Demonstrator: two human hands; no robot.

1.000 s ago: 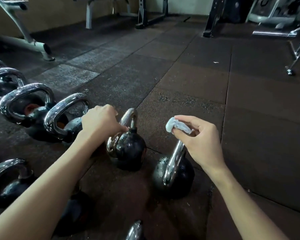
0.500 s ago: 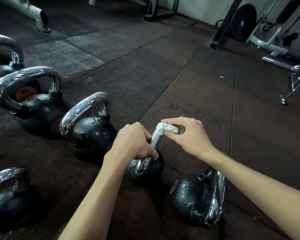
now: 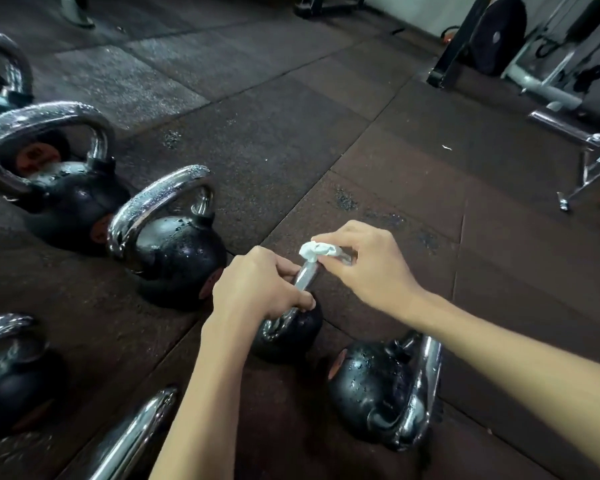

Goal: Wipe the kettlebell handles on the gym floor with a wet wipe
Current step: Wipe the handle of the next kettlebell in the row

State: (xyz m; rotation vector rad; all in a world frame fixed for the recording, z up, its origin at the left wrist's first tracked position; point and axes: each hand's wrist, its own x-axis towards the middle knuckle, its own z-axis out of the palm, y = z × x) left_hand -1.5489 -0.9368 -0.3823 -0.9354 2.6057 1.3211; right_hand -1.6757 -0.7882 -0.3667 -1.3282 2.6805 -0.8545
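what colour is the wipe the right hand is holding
White. The wet wipe shows best in the head view, pinched by the right hand on the kettlebell handle.

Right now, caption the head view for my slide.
Left hand grips the handle of a small kettlebell while the right hand pinches a wet wipe on it.

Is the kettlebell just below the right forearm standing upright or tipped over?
Tipped over. The kettlebell lies on its side on the floor, its chrome handle sticking out sideways rather than up.
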